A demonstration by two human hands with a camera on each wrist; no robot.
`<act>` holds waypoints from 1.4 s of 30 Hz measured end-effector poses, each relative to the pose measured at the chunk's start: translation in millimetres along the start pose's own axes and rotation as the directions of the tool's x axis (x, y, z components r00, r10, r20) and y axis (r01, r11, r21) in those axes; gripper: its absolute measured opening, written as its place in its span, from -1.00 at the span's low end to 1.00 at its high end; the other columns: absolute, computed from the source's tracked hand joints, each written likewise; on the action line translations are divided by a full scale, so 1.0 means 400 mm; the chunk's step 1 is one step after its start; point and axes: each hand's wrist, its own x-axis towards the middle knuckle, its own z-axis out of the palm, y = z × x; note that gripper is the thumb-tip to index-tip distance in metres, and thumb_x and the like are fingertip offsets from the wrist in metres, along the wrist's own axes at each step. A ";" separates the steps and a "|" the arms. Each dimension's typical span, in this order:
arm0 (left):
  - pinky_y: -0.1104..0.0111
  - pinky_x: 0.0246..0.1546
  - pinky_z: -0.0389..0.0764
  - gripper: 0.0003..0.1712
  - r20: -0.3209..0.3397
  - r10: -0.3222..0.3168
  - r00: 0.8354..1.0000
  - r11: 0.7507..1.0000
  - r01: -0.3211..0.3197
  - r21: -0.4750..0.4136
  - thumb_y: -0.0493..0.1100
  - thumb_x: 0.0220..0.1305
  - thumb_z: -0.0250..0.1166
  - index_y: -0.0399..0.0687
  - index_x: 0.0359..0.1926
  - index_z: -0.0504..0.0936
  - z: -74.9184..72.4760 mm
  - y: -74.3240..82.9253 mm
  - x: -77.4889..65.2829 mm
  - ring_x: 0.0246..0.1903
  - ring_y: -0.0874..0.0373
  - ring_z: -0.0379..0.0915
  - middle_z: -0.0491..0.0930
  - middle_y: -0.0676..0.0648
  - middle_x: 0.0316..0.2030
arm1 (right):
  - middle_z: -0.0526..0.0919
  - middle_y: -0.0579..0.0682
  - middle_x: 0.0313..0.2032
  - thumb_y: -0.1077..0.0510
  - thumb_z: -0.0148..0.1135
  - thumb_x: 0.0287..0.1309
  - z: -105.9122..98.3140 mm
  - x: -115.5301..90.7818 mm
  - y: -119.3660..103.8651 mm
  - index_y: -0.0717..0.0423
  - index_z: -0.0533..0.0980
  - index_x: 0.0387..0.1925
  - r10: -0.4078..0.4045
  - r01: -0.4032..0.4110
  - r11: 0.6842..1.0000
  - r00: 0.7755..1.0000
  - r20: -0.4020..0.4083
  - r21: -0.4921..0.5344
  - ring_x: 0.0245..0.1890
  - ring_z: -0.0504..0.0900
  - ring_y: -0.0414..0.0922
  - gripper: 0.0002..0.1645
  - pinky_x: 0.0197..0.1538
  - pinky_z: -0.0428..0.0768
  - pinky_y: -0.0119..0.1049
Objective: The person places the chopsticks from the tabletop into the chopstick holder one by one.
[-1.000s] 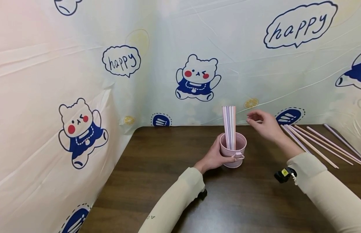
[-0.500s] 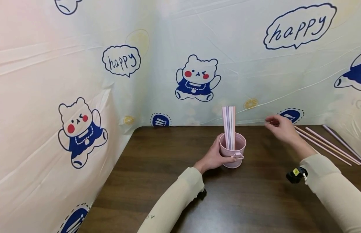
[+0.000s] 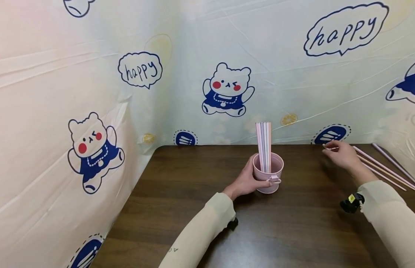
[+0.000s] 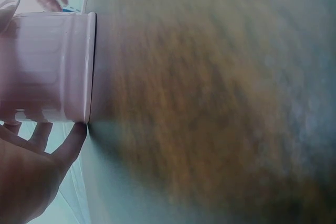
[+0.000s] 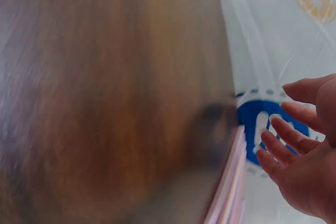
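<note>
My left hand (image 3: pixel 245 179) grips a small pink bucket (image 3: pixel 268 186) from its left side, thumb across the front near the handle. The left wrist view shows fingers against the wall of the bucket (image 4: pixel 47 66). Inside stands an upright bunch of long thin pastel straws (image 3: pixel 263 145), leaning against the near rim. At the right, my right hand (image 3: pixel 343 154) hovers over the far ends of loose pastel straws (image 3: pixel 378 165), partly covering them. In the right wrist view, the fingers of the right hand (image 5: pixel 302 145) are loosely bent and spread, apart from the straws (image 5: pixel 231 182).
The dark wooden table (image 3: pixel 194 175) ends at the back against a pale curtain (image 3: pixel 187 74) printed with bears. A single purple-grey straw (image 3: pixel 395 162) lies apart at the far right. Wrist cameras sit under both cuffs.
My right hand has moved rightward and down, from beside the bucket to the loose straws, now hiding some of them. The left hand, bucket and bunch stay in place.
</note>
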 end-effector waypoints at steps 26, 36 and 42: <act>0.36 0.37 0.27 0.19 -0.009 -0.008 1.000 1.000 0.008 0.007 -0.27 -0.05 0.65 0.17 0.51 0.14 0.003 -0.007 0.000 0.26 0.26 0.33 0.36 0.04 0.33 | 0.62 0.50 -0.23 0.24 0.17 0.15 -0.018 -0.022 0.072 0.60 0.49 -0.15 0.049 -0.032 0.981 0.995 0.089 -0.190 -0.17 0.54 0.50 -0.60 -0.06 0.47 0.30; 0.35 0.38 0.27 0.22 -0.013 0.012 1.000 1.000 -0.012 0.009 -0.32 -0.06 0.64 0.14 0.53 0.12 0.004 0.007 -0.003 0.27 0.24 0.32 0.35 -0.01 0.35 | 0.65 0.33 -0.43 0.25 0.29 0.04 -0.006 -0.025 0.065 0.51 0.54 -0.35 -0.001 0.015 0.973 0.998 0.061 -0.232 -0.33 0.59 0.36 -0.71 -0.16 0.51 0.18; 0.35 0.36 0.29 0.15 -0.012 0.010 1.000 1.000 -0.010 -0.006 -0.38 -0.05 0.60 -0.07 0.51 0.15 -0.002 0.061 -0.017 0.26 0.17 0.35 0.37 -0.10 0.32 | 0.65 0.41 -0.33 0.23 0.30 0.15 0.000 -0.015 0.067 0.56 0.54 -0.23 0.028 -0.005 0.962 0.996 0.084 -0.273 -0.24 0.59 0.41 -0.64 -0.08 0.50 0.27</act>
